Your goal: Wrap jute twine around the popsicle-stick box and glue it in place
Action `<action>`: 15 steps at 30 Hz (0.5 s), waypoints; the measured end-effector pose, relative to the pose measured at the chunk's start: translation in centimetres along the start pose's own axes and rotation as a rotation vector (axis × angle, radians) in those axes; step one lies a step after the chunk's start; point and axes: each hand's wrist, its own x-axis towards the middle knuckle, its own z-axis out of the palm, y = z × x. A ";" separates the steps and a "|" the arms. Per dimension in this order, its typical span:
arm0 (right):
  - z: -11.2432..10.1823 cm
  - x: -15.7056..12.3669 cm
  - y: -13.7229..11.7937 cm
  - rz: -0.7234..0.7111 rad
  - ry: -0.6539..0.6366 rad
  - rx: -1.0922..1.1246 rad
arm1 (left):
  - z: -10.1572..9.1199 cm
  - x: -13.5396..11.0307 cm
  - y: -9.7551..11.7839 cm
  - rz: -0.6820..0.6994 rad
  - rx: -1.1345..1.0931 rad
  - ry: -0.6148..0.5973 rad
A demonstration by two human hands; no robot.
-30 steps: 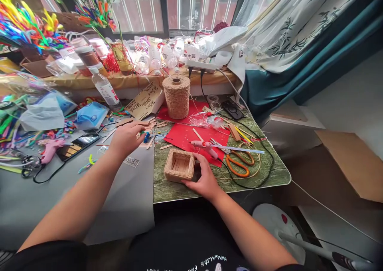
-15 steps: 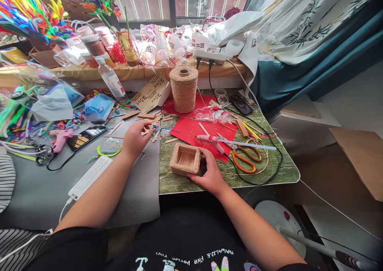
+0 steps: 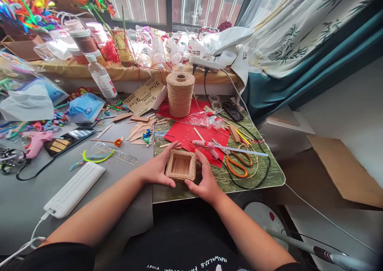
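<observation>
A small square box wrapped in jute twine, with a floor of wooden sticks, rests on the green mat near the table's front edge. My left hand cups its left side with the fingers curled round the far corner. My right hand grips its right side. Just behind the box lie a pink glue gun on red paper, orange scissors and a big spool of jute twine.
Loose wooden sticks are scattered left of the red paper. On the grey table to the left lie a white power bank, a phone, another pink glue gun and coloured pipe cleaners. Bottles and jars crowd the window sill. Cardboard lies at the right.
My left hand has come back from the pile of wooden sticks and closed on the left side of the box. My right hand stayed on the box.
</observation>
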 end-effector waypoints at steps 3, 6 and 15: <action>1.2 0.6 -1.0 0.048 0.092 0.089 | 1.7 0.1 0.4 0.013 -0.139 0.098; 2.7 1.3 -1.7 0.099 0.165 0.219 | 4.0 0.4 1.3 -0.071 -0.278 0.425; 3.9 1.4 -1.3 0.161 0.168 0.297 | 6.9 0.1 1.6 -0.361 -0.511 0.622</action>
